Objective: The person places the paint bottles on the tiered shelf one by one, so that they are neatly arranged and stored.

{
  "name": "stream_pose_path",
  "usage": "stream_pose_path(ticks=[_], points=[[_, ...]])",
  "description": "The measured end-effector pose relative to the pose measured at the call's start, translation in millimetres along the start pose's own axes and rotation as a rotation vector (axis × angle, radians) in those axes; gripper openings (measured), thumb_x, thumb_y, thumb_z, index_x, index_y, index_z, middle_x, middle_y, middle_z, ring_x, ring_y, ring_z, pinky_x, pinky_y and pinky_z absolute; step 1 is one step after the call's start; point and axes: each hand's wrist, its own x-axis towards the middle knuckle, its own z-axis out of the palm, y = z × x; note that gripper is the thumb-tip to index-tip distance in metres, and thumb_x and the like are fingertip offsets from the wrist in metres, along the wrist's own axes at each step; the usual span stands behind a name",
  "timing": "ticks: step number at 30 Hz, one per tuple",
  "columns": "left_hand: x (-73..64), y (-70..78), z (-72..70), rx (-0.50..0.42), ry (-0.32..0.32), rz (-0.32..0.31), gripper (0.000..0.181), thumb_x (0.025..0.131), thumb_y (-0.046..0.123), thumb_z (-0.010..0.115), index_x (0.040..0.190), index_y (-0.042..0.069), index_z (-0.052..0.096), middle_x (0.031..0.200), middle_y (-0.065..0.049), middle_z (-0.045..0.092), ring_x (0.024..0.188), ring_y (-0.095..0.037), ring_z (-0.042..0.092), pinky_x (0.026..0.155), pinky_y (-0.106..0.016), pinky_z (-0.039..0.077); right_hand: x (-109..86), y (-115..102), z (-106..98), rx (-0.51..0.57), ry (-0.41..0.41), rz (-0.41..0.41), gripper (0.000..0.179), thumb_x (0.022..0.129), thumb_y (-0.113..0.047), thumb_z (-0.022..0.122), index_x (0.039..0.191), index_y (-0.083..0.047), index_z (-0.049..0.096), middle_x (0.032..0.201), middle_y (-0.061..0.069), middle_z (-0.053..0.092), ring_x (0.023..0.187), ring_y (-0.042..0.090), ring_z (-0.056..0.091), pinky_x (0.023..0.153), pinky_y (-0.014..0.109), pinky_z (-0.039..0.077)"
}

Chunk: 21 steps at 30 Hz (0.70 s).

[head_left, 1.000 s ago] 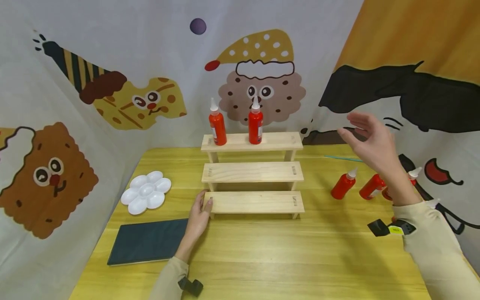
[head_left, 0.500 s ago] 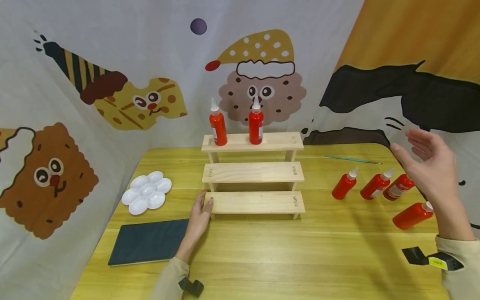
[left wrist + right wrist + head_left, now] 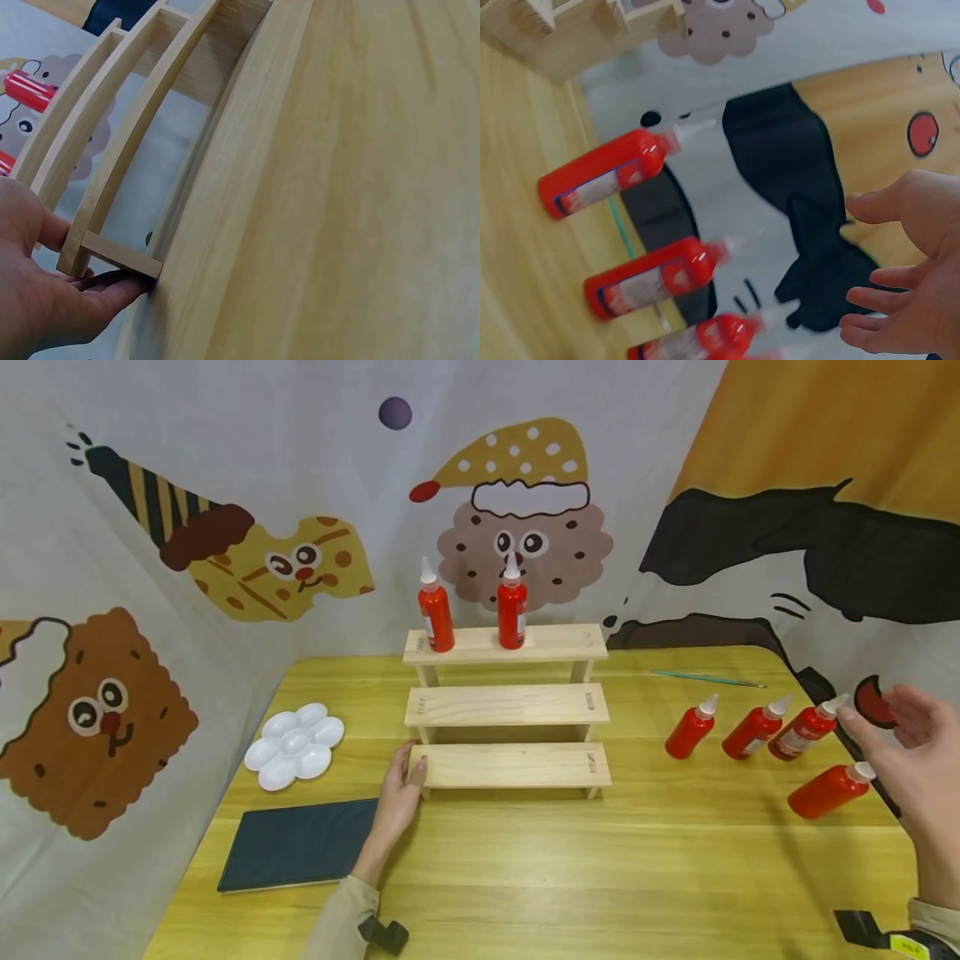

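A three-tier wooden step rack point(image 3: 510, 766) stands mid-table. My left hand point(image 3: 398, 793) holds the left end of its lowest step; in the left wrist view, the thumb is on the board point(image 3: 127, 161) and the fingers are by its leg. Two red squeeze bottles with white nozzles, one on the left point(image 3: 436, 618) and one further right point(image 3: 512, 614), stand on the top step. My right hand point(image 3: 911, 768) hovers with parted fingers and nothing in it, beside a row of red bottles point(image 3: 690, 732) at the table's right. The nearest bottle point(image 3: 827, 792) is at its thumb side.
A white flower-shaped paint palette point(image 3: 294, 745) and a dark flat board point(image 3: 298, 843) lie left of the rack. Behind the right-hand bottles lies a thin teal paintbrush point(image 3: 708, 678). A cartoon-printed cloth point(image 3: 337, 427) hangs around the table's back and sides.
My right hand has moved right and down, from behind the bottles to the table's right edge, uncovering the brush and bottles. My left hand has stayed on the rack.
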Motion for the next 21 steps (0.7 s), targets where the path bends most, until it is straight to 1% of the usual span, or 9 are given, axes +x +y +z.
stream_pose_path(ticks=[4, 8, 9, 10, 11, 13, 17, 18, 21], points=[[-0.7, -0.7, 0.4, -0.006, -0.005, -0.005, 0.055, 0.109, 0.022, 0.047, 0.157, 0.002, 0.029, 0.161, -0.029, 0.029, 0.15, -0.047, 0.026, 0.118, -0.061, 0.03, 0.9, 29.2, 4.7, -0.015, -0.006, 0.043, 0.074, 0.103, -0.03, 0.055, 0.164, -0.018, 0.014, 0.17, 0.014, 0.015, 0.157, 0.037, 0.013, 0.128, 0.048, 0.011], [-0.9, -0.4, 0.5, 0.002, -0.003, -0.006, 0.056, 0.11, 0.024, 0.046, 0.158, 0.002, 0.028, 0.162, -0.029, 0.027, 0.15, -0.048, 0.026, 0.118, -0.062, 0.03, -5.9, 37.9, 9.7, -0.032, -0.025, 0.112, 0.078, 0.102, -0.028, 0.057, 0.163, -0.011, 0.012, 0.169, 0.019, 0.016, 0.155, 0.043, 0.018, 0.125, 0.057, 0.017], [-0.9, -0.5, 0.4, 0.007, -0.001, -0.004, 0.056, 0.11, 0.024, 0.046, 0.157, 0.001, 0.028, 0.162, -0.03, 0.027, 0.15, -0.048, 0.026, 0.118, -0.062, 0.029, -8.4, 38.2, 10.8, -0.039, -0.029, 0.124, 0.079, 0.102, -0.028, 0.058, 0.163, -0.009, 0.012, 0.168, 0.021, 0.018, 0.153, 0.043, 0.022, 0.125, 0.056, 0.02], [-1.0, -0.4, 0.4, 0.01, 0.001, -0.006, 0.056, 0.11, 0.024, 0.046, 0.158, 0.001, 0.028, 0.162, -0.03, 0.027, 0.149, -0.049, 0.026, 0.118, -0.063, 0.03, -10.4, 39.2, 12.3, -0.053, -0.034, 0.133, 0.08, 0.102, -0.029, 0.058, 0.163, -0.007, 0.013, 0.167, 0.024, 0.021, 0.149, 0.04, 0.031, 0.123, 0.056, 0.024], [-1.2, -0.4, 0.4, 0.011, 0.001, -0.006, 0.056, 0.11, 0.024, 0.046, 0.158, 0.001, 0.028, 0.161, -0.03, 0.027, 0.149, -0.049, 0.026, 0.118, -0.063, 0.03, -12.1, 41.1, 14.0, -0.066, -0.04, 0.143, 0.08, 0.101, -0.031, 0.059, 0.163, -0.006, 0.014, 0.164, 0.025, 0.026, 0.144, 0.037, 0.038, 0.121, 0.049, 0.033], [-1.5, -0.5, 0.6, 0.011, -0.002, -0.006, 0.056, 0.11, 0.023, 0.046, 0.158, 0.0, 0.027, 0.16, -0.031, 0.031, 0.148, -0.048, 0.029, 0.117, -0.062, 0.032, -15.7, 45.2, 17.4, -0.062, -0.061, 0.164, 0.081, 0.101, -0.032, 0.06, 0.162, -0.004, 0.015, 0.161, 0.027, 0.029, 0.138, 0.036, 0.041, 0.119, 0.048, 0.036], [-1.7, -0.9, 0.9, 0.009, -0.004, -0.009, 0.055, 0.11, 0.022, 0.046, 0.157, 0.001, 0.028, 0.156, -0.031, 0.037, 0.146, -0.046, 0.036, 0.115, -0.061, 0.036, -16.6, 58.2, 25.0, -0.038, -0.123, 0.233, 0.085, 0.099, -0.035, 0.063, 0.16, 0.001, 0.016, 0.155, 0.032, 0.031, 0.133, 0.042, 0.041, 0.116, 0.053, 0.039], [-2.0, -0.8, 0.9, 0.01, -0.004, -0.009, 0.055, 0.11, 0.022, 0.046, 0.157, 0.001, 0.028, 0.156, -0.031, 0.037, 0.146, -0.046, 0.037, 0.115, -0.061, 0.036, -16.1, 61.1, 26.7, -0.031, -0.132, 0.252, 0.084, 0.099, -0.034, 0.063, 0.159, 0.002, 0.018, 0.155, 0.033, 0.031, 0.131, 0.044, 0.041, 0.116, 0.057, 0.037], [-2.3, -0.5, 0.8, 0.01, -0.005, -0.006, 0.055, 0.11, 0.022, 0.046, 0.157, 0.001, 0.028, 0.158, -0.03, 0.034, 0.147, -0.047, 0.032, 0.116, -0.062, 0.033, -14.9, 70.0, 30.6, -0.009, -0.161, 0.305, 0.086, 0.098, -0.035, 0.065, 0.158, 0.004, 0.017, 0.155, 0.034, 0.031, 0.129, 0.046, 0.04, 0.117, 0.058, 0.036]])
